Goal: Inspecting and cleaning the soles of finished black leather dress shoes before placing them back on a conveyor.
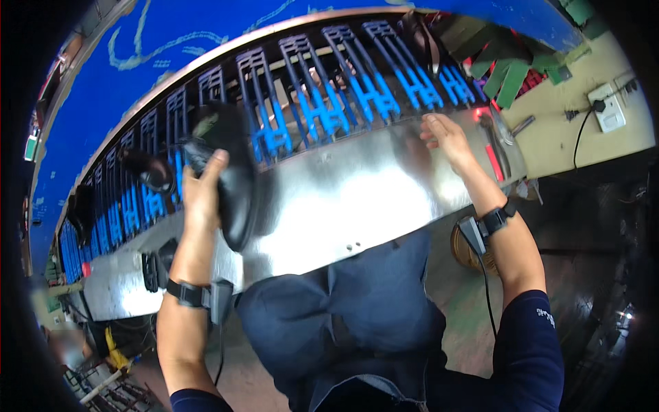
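Note:
A black shoe [237, 196] is in my left hand [200, 192], with the thumb pressed along its side. It is held above the metal table [329, 206], toe toward me, and its far end is smeared by motion. My right hand [446, 141] is open with fingers stretched out, over the table's far edge near the blue rack slats [374, 99]. Nothing shows in that hand. Left of the held shoe, another dark shoe [147, 170] rests on the rack. One more dark shoe [425, 44] stands at the rack's far right end.
Red-handled pliers [495, 154] and a hammer [519, 129] lie right of my right hand. Green pieces [509, 77] are piled behind them. A wall socket [608, 108] with a plugged cord is farther right. Black items [154, 268] sit on the table at the left.

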### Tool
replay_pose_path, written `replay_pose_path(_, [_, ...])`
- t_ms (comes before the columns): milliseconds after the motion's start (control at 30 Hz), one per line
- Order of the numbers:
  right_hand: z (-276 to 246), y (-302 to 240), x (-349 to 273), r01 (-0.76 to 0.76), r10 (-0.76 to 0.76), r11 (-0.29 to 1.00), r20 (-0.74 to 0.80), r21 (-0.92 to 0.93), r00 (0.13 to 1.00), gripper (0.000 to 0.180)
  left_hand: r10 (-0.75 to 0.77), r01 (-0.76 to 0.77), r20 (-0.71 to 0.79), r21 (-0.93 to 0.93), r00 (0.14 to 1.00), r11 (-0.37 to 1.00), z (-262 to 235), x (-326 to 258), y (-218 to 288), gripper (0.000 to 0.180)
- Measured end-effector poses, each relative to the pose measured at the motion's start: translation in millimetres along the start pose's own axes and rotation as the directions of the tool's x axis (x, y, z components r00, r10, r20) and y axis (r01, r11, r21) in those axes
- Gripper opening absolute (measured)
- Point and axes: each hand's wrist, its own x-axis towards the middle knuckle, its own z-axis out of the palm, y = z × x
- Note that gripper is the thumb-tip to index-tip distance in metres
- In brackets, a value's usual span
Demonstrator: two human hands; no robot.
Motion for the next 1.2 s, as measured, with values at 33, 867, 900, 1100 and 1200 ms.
replay_pose_path(33, [-4, 3, 32, 0.012, -0.014, 0.999, -0.07, -0.042, 0.997, 0.044, 0.054, -0.053, 0.017, -0.07, 0.998, 0.996, -12, 33, 3, 0.085])
replay_pose_path(867, [-76, 1, -30, 0.096, -0.147, 0.761, -0.027, -0.641, 0.989, 0.057, 0.073, -0.463, 0.46, 0.855, 0.885, 0.235, -3, -12, -75, 0.077])
replay_pose_path(900, [-61, -23, -70, 0.172, -0.216, 0.742, 0.012, -0.648, 0.976, 0.058, -0.112, -0.495, 0.533, 0.832, 0.839, 0.25, -1, -11, -46, 0.074])
replay_pose_path(1100, [8, 60, -136, 0.486, -0.628, 0.717, -0.162, -0.5, 0.761, 0.058, 0.572, -0.979, 0.795, 0.185, 0.202, 0.089, 129, -124, 159, 0.052])
replay_pose_path(1200, [30, 71, -134, 0.52, -0.699, 0.68, -0.241, -0.516, 0.674, 0.064, 0.691, -0.982, 0.718, 0.063, -0.079, -0.178, 182, -141, 242, 0.042])
